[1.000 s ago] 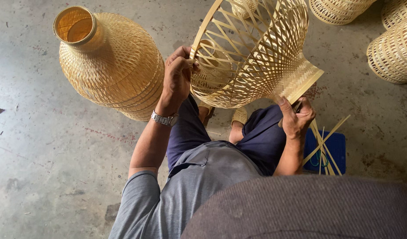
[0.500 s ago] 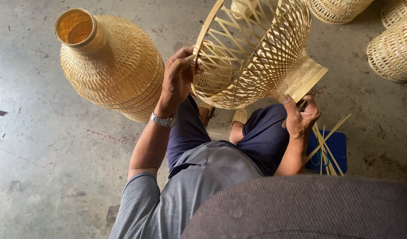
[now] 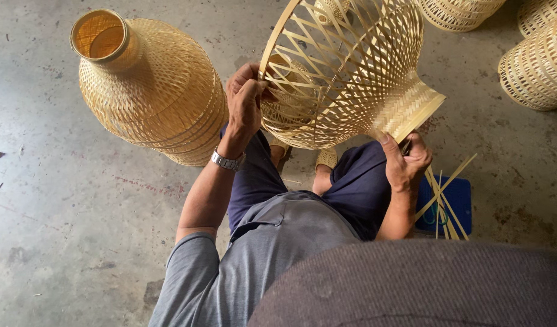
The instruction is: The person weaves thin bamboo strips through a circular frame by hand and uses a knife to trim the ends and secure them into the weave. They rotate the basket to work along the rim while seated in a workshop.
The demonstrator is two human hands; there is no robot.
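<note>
Grey concrete floor (image 3: 60,200), woven bamboo vase (image 3: 151,91), blue stool (image 3: 454,203), baskets (image 3: 535,66)

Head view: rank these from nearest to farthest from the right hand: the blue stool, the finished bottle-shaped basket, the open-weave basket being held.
1. Open-weave basket: the right hand touches its tightly woven neck, just above the hand.
2. Blue stool: just beside the hand, on the floor, with loose bamboo strips across it.
3. Bottle-shaped basket: far across the frame, beyond the left hand.
</note>
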